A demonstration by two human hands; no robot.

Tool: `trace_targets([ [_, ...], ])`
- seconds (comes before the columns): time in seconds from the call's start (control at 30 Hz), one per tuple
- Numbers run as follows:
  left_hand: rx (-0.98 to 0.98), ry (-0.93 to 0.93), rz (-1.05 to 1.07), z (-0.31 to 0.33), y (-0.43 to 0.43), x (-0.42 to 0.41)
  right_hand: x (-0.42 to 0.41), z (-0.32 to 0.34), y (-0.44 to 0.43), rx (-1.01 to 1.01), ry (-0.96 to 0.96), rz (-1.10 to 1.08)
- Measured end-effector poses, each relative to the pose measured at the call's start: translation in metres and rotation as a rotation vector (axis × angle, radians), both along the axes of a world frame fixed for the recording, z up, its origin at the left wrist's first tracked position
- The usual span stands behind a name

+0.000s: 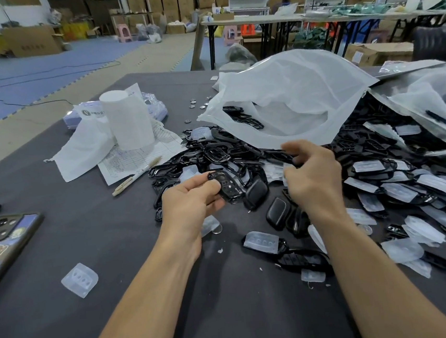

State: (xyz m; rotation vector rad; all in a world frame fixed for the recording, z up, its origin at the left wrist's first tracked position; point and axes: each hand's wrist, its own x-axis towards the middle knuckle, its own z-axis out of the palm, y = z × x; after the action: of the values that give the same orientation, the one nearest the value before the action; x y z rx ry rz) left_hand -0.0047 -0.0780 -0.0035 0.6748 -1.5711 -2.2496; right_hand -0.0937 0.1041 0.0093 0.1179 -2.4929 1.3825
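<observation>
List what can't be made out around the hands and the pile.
Head view:
- Right hand: its own back hides whether the fingers hold anything.
- Shell: left hand covers part of it.
- Phone: cut by the left edge.
- Sheet: print too small to read.
- Bag: hides the far part of the pile.

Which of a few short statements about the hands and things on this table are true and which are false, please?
The left hand holds a black key shell. True.
The pen stands upright in a cup. False: it lies flat on the table.
A phone lies near the table's left edge. True.
The white roll lies on its side. False: it stands upright.
</observation>
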Motion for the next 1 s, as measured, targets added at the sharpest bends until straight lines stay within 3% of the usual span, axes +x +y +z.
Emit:
trace_targets([
  [0.17, 0.02, 0.049, -0.009, 0.006, 0.001, 0.004, -0.012, 0.013, -0.016, 0.612, -0.103, 0.119],
  [0.27, 0.027, 0.022, 0.028, 0.007, 0.0, 0.004, -0.014, 0.01, -0.015, 0.704, -0.052, 0.117],
  [0.47, -0.039, -0.001, 0.045, 0.006, 0.001, 0.003, -0.007, 0.007, -0.009, 0.565, 0.033, 0.03],
  [0.67, -0.1, -0.039, 0.05, 0.004, 0.004, 0.004, 0.011, 0.011, 0.004, 0.018, -0.045, -0.044],
  [0.8, -0.085, -0.043, 0.037, 0.007, 0.009, 0.006, 0.02, 0.006, 0.002, -0.03, 0.015, -0.06],
  [0.9, -0.06, -0.052, -0.003, 0.008, 0.012, 0.007, 0.021, 0.002, 0.003, -0.188, -0.036, -0.022],
  [1.0, -0.012, -0.041, -0.062, 0.009, 0.013, 0.008, 0.022, 0.0, 0.003, -0.224, -0.039, 0.033],
])
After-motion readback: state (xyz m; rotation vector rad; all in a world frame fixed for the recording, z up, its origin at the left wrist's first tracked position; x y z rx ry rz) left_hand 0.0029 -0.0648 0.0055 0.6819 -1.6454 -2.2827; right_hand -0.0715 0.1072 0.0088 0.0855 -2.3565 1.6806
